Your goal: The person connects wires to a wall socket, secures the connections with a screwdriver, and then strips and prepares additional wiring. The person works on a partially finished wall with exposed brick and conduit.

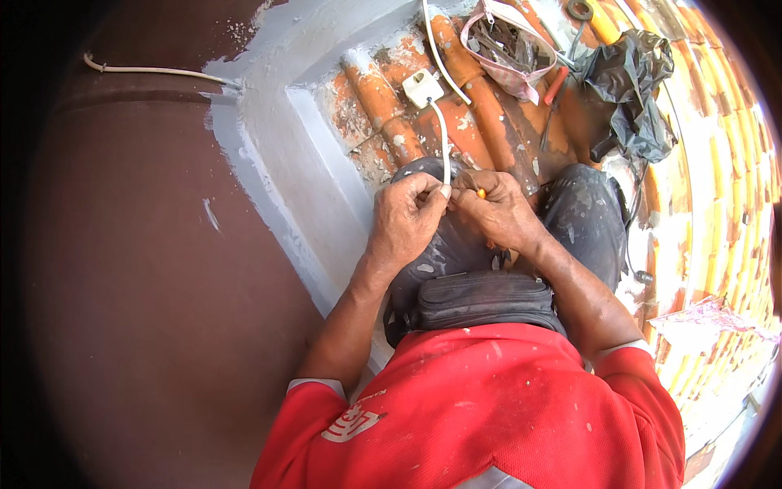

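At frame centre, the left hand (405, 218) pinches the white cable (445, 140), which runs upward to the socket (422, 88). Just right, the right hand (503, 215) grips an orange-handled tool (481, 194).

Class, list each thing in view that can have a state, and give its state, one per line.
Left hand: pinched shut on white cable
Right hand: closed around an orange-yellow object, mostly hidden
White socket: face up, cable attached
Pink bag: open, holding dark items
Black plastic bag: crumpled
Waist pouch: looks closed
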The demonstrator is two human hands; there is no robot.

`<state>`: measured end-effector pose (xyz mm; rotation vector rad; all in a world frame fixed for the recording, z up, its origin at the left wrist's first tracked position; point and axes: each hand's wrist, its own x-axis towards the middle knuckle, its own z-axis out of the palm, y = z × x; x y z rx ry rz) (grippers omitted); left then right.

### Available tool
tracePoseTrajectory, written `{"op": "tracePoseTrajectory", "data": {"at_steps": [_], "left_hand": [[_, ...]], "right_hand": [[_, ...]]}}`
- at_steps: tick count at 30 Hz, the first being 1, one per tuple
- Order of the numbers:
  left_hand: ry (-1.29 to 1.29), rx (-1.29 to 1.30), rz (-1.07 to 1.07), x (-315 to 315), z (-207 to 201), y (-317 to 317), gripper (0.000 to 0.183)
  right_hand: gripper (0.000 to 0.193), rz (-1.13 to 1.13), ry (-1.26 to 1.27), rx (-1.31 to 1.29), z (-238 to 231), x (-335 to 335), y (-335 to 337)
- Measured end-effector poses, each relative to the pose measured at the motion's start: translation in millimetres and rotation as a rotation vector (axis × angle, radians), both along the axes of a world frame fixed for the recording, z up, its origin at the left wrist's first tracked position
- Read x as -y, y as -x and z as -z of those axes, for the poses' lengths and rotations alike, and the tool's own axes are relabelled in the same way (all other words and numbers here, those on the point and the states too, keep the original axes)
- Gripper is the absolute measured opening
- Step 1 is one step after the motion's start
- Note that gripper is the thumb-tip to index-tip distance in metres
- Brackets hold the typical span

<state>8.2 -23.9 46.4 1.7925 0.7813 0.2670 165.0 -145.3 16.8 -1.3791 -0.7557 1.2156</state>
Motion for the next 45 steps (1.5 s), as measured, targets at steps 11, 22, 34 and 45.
{"op": "tracePoseTrajectory", "data": {"at_steps": [11,22,34,45], "left_hand": [[-0.061,-0.01,-0.18,11,13,-2,0.023],[-0.165,0.134,-0.149,17,26,5,0.024],[-0.116,0.147,-0.089,3,20,12,0.009],[-0.454,0.22,0.032,-9,-14,-6,0.006]], "right_hand": [[0.023,0.027,0.177,-0.193,6,-4,2],[0.026,-0.112,0.139,-0.114,3,-21,-24],[0.023,-0.037,0.104,-0.139,-7,-21,-5],[0.021,0.034,0.009,0.298,-37,-18,-10]]}}
